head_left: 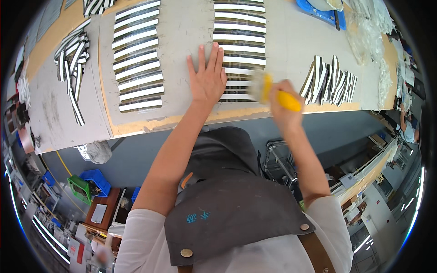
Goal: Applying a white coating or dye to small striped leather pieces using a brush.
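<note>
Our left hand (pixel 208 84) lies palm down on the grey table top (pixel 182 27), with its fingers spread out a bit. Its thumb and pointing finger are by the left ends of a row of black and white strips (pixel 241 48). We hold nothing in that hand. Our right hand (pixel 285 98) is curled around a yellow brush (pixel 267 87), and the brush hairs are at the right ends of the nearest strips. The brush is blurry, so we cannot tell just how hard the hairs touch.

Left of our left hand is a second row of strips (pixel 138 53), and past that a messy heap (pixel 73 59). Right of our right hand stands a bunch of more strips (pixel 328 84). Far ahead of it is a blue tray (pixel 314 12).

We think the strips are light and thin and can slide easily, so a flat hand on their left ends should keep them still without bending them. The brush looks light too, with a hard handle and soft hairs. The yellow handle is the best place to grab it.
</note>
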Demonstrator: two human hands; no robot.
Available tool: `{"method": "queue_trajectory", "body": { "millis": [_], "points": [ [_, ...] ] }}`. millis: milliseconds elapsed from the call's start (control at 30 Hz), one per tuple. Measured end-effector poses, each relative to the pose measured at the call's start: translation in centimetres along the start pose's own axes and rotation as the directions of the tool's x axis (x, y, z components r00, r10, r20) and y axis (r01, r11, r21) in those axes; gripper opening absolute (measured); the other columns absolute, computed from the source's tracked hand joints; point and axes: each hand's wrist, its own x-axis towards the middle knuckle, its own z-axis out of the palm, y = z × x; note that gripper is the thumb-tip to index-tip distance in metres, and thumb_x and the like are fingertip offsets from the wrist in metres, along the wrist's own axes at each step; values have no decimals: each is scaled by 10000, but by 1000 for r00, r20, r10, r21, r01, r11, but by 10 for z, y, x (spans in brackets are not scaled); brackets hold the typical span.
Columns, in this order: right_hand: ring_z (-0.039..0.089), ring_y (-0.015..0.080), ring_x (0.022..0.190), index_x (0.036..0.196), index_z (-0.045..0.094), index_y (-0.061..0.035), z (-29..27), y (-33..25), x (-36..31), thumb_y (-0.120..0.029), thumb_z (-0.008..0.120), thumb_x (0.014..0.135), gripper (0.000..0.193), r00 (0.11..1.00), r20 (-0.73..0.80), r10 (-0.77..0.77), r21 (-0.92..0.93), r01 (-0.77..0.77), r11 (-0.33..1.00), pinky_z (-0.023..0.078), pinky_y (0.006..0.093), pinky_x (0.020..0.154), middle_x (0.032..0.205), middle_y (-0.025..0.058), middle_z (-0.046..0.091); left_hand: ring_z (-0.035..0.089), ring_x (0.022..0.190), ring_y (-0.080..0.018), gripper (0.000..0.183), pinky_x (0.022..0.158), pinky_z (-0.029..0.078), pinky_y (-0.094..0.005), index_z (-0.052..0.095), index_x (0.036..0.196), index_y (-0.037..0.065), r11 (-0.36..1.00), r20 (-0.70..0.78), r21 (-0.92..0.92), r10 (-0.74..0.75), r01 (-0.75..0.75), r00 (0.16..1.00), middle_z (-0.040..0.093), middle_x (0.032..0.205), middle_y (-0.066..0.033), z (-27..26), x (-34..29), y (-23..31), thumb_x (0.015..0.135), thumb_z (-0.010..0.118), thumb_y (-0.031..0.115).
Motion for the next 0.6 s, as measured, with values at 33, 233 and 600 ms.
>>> {"method": "queue_trajectory", "body": {
  "millis": [33, 233, 600],
  "points": [
    [522, 201, 515, 723, 529, -35, 13, -9, -2, -34, 572, 787, 77, 995, 67, -68, 23, 67, 998, 427, 258, 516, 659, 113, 522, 280, 1308, -265, 529, 1033, 208, -546, 357, 1354, 143, 1000, -8, 2, 14, -14, 1000, 255, 1452, 22, 0, 1, 0, 848, 460, 258],
    [539, 225, 541, 739, 543, -49, -8, -2, 1, -44, 581, 782, 58, 987, 100, 127, -100, -117, 988, 439, 275, 532, 668, 104, 530, 280, 1311, -258, 525, 1030, 213, -543, 354, 1359, 153, 999, 7, 36, -9, 9, 1000, 259, 1451, 28, 3, -2, -2, 854, 451, 262],
    [537, 234, 518, 756, 541, -52, 17, -3, -21, -68, 591, 794, 65, 1000, -16, -21, 34, 21, 999, 445, 278, 508, 644, 109, 537, 287, 1308, -251, 525, 1032, 213, -529, 340, 1369, 162, 999, -10, 39, 13, -13, 1000, 264, 1450, 33, 1, 1, 4, 862, 437, 264]
  ]
}}
